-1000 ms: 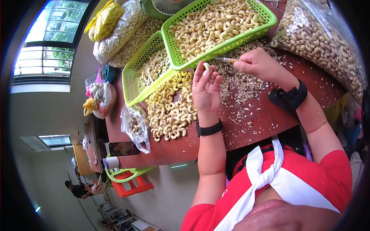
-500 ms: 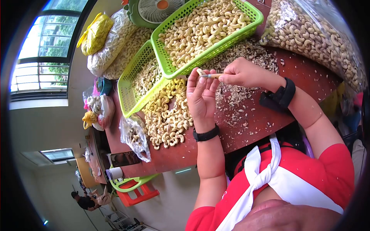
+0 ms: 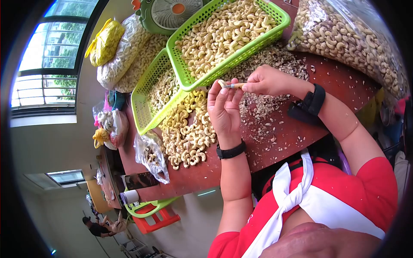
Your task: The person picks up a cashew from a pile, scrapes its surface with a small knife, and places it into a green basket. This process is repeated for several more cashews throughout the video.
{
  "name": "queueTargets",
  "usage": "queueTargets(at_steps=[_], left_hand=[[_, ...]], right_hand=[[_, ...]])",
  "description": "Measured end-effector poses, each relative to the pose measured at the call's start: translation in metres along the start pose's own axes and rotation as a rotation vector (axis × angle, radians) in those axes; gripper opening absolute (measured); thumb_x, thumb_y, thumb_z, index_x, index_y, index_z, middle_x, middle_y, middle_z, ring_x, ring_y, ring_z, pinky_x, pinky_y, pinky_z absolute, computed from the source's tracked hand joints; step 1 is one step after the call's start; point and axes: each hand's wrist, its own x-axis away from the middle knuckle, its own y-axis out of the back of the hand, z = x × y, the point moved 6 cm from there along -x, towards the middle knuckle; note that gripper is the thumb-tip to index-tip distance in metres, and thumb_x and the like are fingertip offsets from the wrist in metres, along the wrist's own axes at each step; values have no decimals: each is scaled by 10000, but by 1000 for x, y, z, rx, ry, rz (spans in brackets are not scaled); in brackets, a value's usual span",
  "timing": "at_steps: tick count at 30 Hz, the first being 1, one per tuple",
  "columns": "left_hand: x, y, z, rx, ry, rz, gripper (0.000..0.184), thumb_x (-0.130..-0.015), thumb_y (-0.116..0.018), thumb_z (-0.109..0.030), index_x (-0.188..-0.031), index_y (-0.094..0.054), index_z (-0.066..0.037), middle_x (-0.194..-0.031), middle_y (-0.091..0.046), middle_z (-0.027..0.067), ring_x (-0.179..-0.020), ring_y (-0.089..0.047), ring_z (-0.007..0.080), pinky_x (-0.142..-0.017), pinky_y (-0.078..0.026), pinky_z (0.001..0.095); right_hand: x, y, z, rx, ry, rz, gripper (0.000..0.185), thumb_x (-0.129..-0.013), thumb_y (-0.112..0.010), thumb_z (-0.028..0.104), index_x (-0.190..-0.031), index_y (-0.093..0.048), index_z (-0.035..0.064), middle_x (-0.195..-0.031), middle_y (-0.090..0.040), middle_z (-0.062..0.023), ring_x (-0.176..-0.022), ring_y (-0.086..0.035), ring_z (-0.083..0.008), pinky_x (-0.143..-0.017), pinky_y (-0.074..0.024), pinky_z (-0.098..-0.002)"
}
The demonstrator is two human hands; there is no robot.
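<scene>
Between the thumb and fingertips of my left hand (image 3: 224,109) is a cashew nut (image 3: 222,83). My right hand (image 3: 267,81) is closed round the wooden handle of a small knife (image 3: 234,86), and its blade touches the cashew. Below and left of my left hand, loose cashews (image 3: 189,139) lie on the red table (image 3: 284,142), some of them yellower. Peeled skin scraps (image 3: 264,105) are spread beneath my right hand. Beyond the hands stands a large green basket (image 3: 231,64) full of cashews.
A smaller green basket (image 3: 138,107) stands left of the large one. A big bag of cashews (image 3: 344,47) is at the right, a small plastic bag (image 3: 150,157) at the left. A green fan (image 3: 172,15) stands behind. A person (image 3: 101,227) is in the background.
My right hand has moved left, bringing the knife blade from apart to against the cashew in my left hand. The view has shifted slightly.
</scene>
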Motion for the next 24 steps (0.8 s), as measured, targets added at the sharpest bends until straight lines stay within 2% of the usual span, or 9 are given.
queueTargets(at_steps=[2,17,24], left_hand=[[0,-1,1,-8,-3,-7,289,-747,-492,28,-1022,-405,15,-927,-506,129,-946,-499,286,-762,-485,374],[-1,-1,3,-11,-33,-30,295,-741,-490,33,-1025,-418,-5,-936,-519,133,-947,-501,291,-773,-479,377],[-2,0,3,-5,-39,-17,262,-751,-483,41,-1007,-457,-9,-912,-534,120,-929,-512,253,-761,-486,369]], right_hand=[[0,-1,-1,-36,-15,8,384,-784,-506,330,-549,-491,26,-467,-402,37,-432,-336,-41,-393,-276,-217],[-4,-1,-10,-80,-34,6,366,-787,-503,332,-582,-525,29,-478,-425,32,-440,-360,-38,-402,-294,-208],[-4,-1,-10,-42,-34,16,356,-794,-501,309,-569,-512,34,-475,-417,37,-439,-352,-33,-398,-284,-202]])
